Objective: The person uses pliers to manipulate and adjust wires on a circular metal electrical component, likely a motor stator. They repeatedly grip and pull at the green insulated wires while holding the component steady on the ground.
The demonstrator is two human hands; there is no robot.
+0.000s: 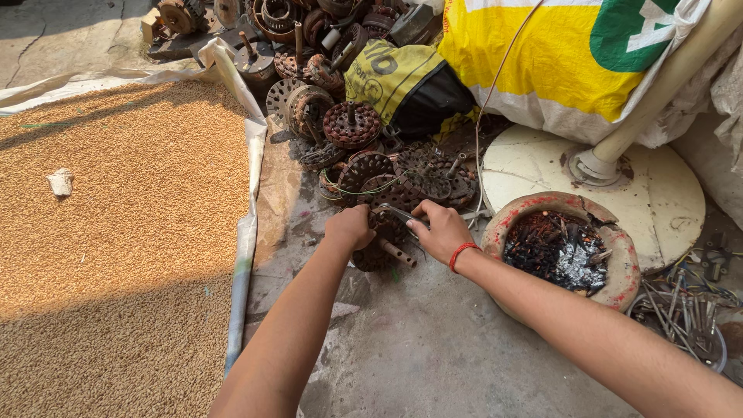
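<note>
My left hand [350, 226] is closed on a rusty round motor rotor [383, 241] with a short shaft, holding it on the concrete floor. My right hand [441, 230], with a red thread at the wrist, grips a metal plier-like tool [401, 214] whose tip rests on the top of that rotor. Just beyond the hands lies a heap of similar rusty rotors and stators [364, 147], some with green wire.
A clay stove [611, 255] with charred wire and ash sits at the right. A spread of grain on a white sheet [116, 232] fills the left. A yellow sack [557, 62], a white round base with a pole [665, 193] and a dish of metal bits [689, 317] are nearby.
</note>
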